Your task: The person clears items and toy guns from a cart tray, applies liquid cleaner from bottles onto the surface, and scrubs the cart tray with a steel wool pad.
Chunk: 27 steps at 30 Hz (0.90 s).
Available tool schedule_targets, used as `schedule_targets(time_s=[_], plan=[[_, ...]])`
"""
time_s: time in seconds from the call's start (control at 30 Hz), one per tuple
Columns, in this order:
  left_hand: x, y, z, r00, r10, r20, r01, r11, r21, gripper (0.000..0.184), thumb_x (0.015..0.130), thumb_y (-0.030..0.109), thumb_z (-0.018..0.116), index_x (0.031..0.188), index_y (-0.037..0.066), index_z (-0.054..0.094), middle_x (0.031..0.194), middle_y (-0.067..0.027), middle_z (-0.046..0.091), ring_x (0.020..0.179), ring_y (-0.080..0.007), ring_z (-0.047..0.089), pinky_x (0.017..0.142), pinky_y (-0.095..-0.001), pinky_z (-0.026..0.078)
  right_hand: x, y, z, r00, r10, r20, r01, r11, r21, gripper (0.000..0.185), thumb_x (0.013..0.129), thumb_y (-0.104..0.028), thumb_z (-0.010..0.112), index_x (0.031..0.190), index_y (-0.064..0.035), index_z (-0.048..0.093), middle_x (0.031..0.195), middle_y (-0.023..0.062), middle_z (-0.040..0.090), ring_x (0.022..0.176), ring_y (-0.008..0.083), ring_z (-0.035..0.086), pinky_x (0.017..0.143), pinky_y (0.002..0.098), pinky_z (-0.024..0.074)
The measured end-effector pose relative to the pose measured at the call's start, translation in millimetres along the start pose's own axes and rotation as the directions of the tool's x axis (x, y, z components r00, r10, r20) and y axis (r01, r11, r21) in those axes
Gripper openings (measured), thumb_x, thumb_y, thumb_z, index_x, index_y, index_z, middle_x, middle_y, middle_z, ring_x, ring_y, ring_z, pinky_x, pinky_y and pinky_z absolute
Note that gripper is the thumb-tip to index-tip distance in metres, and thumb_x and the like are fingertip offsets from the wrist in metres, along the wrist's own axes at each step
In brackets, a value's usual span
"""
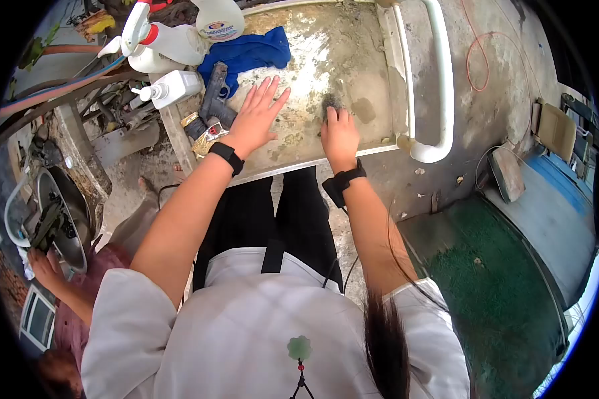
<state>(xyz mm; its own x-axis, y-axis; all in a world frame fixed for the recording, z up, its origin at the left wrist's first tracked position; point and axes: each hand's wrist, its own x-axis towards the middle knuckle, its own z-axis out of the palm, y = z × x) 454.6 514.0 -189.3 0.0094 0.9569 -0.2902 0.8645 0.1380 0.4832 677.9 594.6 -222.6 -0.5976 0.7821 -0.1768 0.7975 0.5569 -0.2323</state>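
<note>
My left hand [254,118] lies with fingers spread on the worn, stained tabletop [299,136], holding nothing. My right hand [341,138] rests farther right on the same surface, its fingers curled over a dark, fuzzy scrubbing pad [331,100], mostly hidden under the fingertips. A damp patch [363,109] shows beside it. Just left of my left hand lies a dark grey pistol-shaped object [214,98]. Next to that are a small dark-and-gold container [194,126] and a gold-patterned item [208,141]. A crumpled blue cloth [263,52] lies beyond.
A white spray bottle [173,43], a pump bottle [176,88] and a translucent jug [218,20] crowd the back left. A white pipe [444,80] runs along the right edge. At left, another person's hand [44,267] is at a metal basin [80,229].
</note>
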Motion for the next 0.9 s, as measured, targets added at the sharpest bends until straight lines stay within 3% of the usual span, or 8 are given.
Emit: schedule_targets(time_s=[0.07,0.17,0.37,0.5,0.6,0.7,0.77,0.9], plan=[[33,8,11,0.996,-0.048,0.072,0.042,0.995,0.087,0.123,0.057,0.021,0.091,0.157,0.02,0.019,0.162,-0.017,0.013,0.15,-0.0343,0.014,0.122,-0.0486,0.016,-16,16,-16,0.982,-0.185,-0.025,0.184,0.982,-0.045,0.049,0.081,-0.01,0.06,0.13,-0.0069,0.055,0.106,0.006,0.059,0.094,0.0257,0.055,0.083,0.0396,0.044],[73,13,20,0.973,-0.157,0.17,0.112,0.963,0.246,0.137,0.05,0.026,0.094,0.158,0.024,0.011,0.164,-0.016,0.006,0.151,-0.0334,0.007,0.121,-0.0517,0.013,-48,53,-18,0.876,-0.467,0.12,0.479,0.871,-0.11,0.054,0.081,-0.009,0.057,0.135,-0.0096,0.056,0.108,0.0064,0.059,0.096,0.0234,0.055,0.085,0.0367,0.0415],[80,10,31,0.94,-0.233,0.25,0.151,0.94,0.307,0.145,0.045,0.027,0.096,0.159,0.03,0.006,0.165,-0.0134,0.001,0.152,-0.0334,0.002,0.12,-0.054,0.011,17,82,-9,0.67,-0.723,0.171,0.741,0.667,-0.081,0.044,0.082,-0.012,0.057,0.125,-0.009,0.062,0.098,0.0031,0.058,0.089,0.0204,0.056,0.078,0.0333,0.0458],[83,12,23,0.935,-0.232,0.269,0.152,0.946,0.288,0.145,0.044,0.025,0.096,0.158,0.031,0.007,0.165,-0.0128,0.001,0.152,-0.0328,0.003,0.121,-0.0547,0.011,94,82,-7,0.872,-0.486,-0.058,0.482,0.873,-0.077,0.033,0.079,-0.011,0.061,0.112,-0.0083,0.065,0.085,0.0049,0.058,0.082,0.0217,0.06,0.07,0.0335,0.0491],[82,15,25,0.928,-0.252,0.276,0.162,0.936,0.311,0.145,0.043,0.023,0.096,0.158,0.032,0.007,0.165,-0.0118,0.001,0.152,-0.0321,0.003,0.121,-0.0544,0.012,108,78,-24,0.93,-0.355,-0.097,0.349,0.934,-0.075,0.031,0.078,-0.01,0.062,0.109,-0.0071,0.064,0.081,0.0057,0.057,0.082,0.0218,0.061,0.069,0.0341,0.0497],[89,13,22,0.92,-0.275,0.28,0.176,0.927,0.331,0.146,0.044,0.026,0.096,0.158,0.032,0.005,0.165,-0.0122,0.0,0.152,-0.0312,0.002,0.12,-0.0551,0.012,50,72,-10,0.822,-0.569,-0.03,0.569,0.82,0.058,0.035,0.078,-0.008,0.06,0.114,-0.0059,0.061,0.085,0.0057,0.057,0.083,0.0213,0.061,0.07,0.0345,0.0501],[86,13,24,0.913,-0.273,0.301,0.168,0.928,0.333,0.147,0.045,0.028,0.096,0.158,0.033,0.002,0.165,-0.012,-0.001,0.152,-0.0299,0.0,0.12,-0.0567,0.012,41,68,-12,0.834,-0.549,0.047,0.55,0.835,0.008,0.038,0.079,-0.008,0.06,0.117,-0.006,0.059,0.086,0.0055,0.057,0.083,0.0214,0.061,0.071,0.0342,0.0506],[88,15,31,0.98,-0.175,0.097,0.141,0.948,0.285,0.111,0.058,0.032,0.09,0.153,0.023,0.031,0.158,-0.0134,0.026,0.148,-0.0317,0.021,0.119,-0.0492,0.018,59,56,-4,0.9,-0.429,0.075,0.427,0.903,0.048,0.044,0.079,-0.011,0.061,0.122,-0.0066,0.057,0.088,0.0051,0.057,0.083,0.0214,0.062,0.071,0.0335,0.0515]])
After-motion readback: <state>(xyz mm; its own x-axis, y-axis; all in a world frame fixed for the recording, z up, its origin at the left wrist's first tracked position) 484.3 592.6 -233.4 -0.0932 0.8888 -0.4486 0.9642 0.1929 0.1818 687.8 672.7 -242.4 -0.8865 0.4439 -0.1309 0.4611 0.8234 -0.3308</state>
